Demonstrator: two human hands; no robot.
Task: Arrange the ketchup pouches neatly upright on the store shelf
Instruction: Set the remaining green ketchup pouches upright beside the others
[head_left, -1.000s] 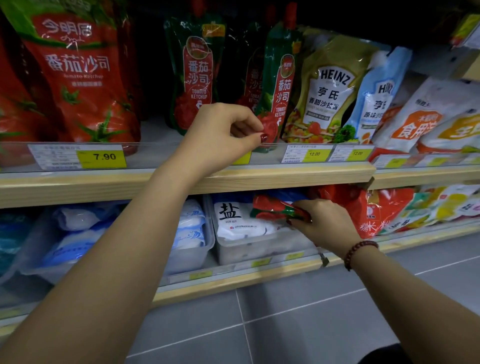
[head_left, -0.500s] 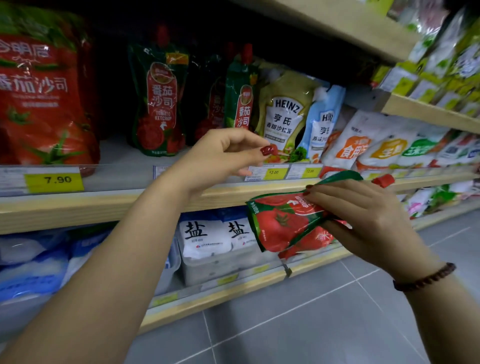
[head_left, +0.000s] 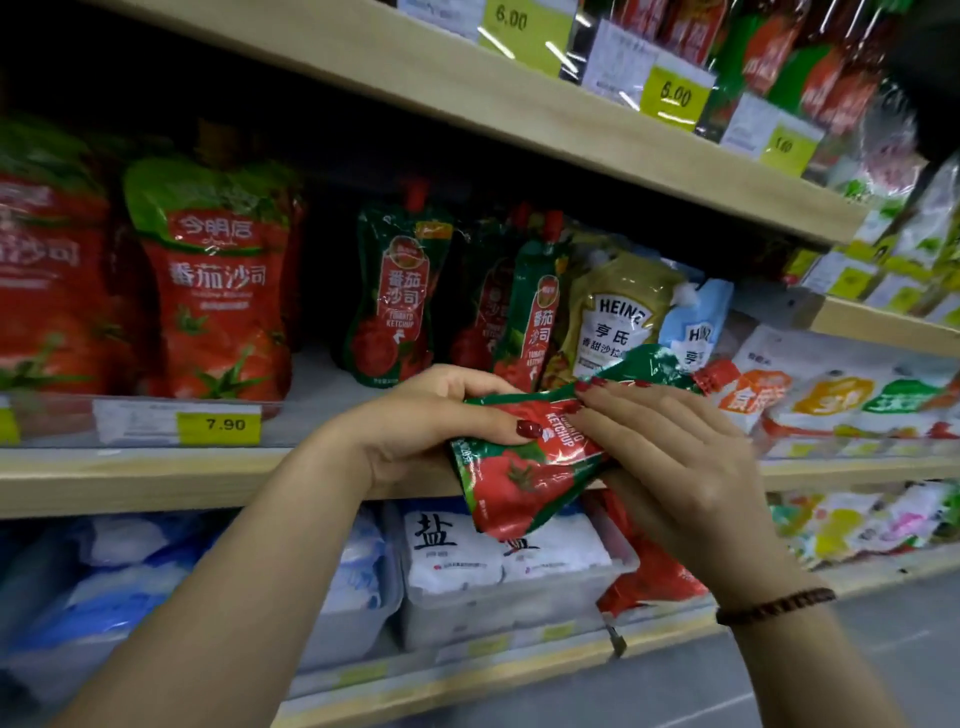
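A green and red ketchup pouch (head_left: 524, 467) with a red cap at its right end lies tilted in front of the middle shelf (head_left: 156, 478). My left hand (head_left: 431, 421) grips its left upper edge with the thumb on top. My right hand (head_left: 670, 457) lies over its right half. Behind them, matching ketchup pouches (head_left: 395, 296) stand upright on the middle shelf, one (head_left: 535, 312) leaning to the right. Larger red tomato sauce pouches (head_left: 218, 280) stand at the left.
Heinz pouches (head_left: 618, 312) and white packs (head_left: 831, 384) fill the shelf to the right. Price tags (head_left: 218, 423) line the shelf edge. Below, clear bins hold salt bags (head_left: 457, 551), and red pouches (head_left: 649, 566) lie beside them. An upper shelf (head_left: 467, 83) runs overhead. Grey floor is at the bottom right.
My right hand lifted the ketchup pouch from the lower shelf up to the middle shelf's height. My left hand left the shelf edge and took hold of the pouch. The view tilted upward.
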